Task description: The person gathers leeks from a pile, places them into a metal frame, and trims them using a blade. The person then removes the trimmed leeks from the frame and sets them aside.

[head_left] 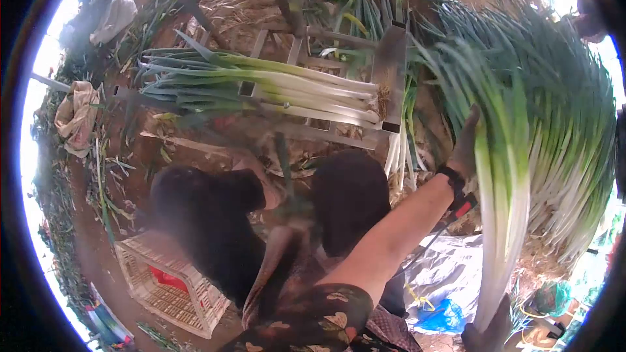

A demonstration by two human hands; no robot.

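My left hand (465,146), in a dark glove with a black band at the wrist, is closed around the green part of a bunch of leeks (505,202). At the lower right, my gloved right hand (489,334) grips the white root end of the same bunch. The bunch hangs lengthwise between both hands, its leaf tips blurred. Left of it, another row of leeks (306,88) lies in a metal frame (390,58), roots against the upright plate at the frame's right end.
A large heap of leeks (567,124) fills the right side. Near my knees (352,199) stands a plastic crate (169,280) with something red inside. Silvery sheeting (450,264) and a blue plastic bag (440,316) lie at lower right. Sacks (77,117) and leaf scraps are at left.
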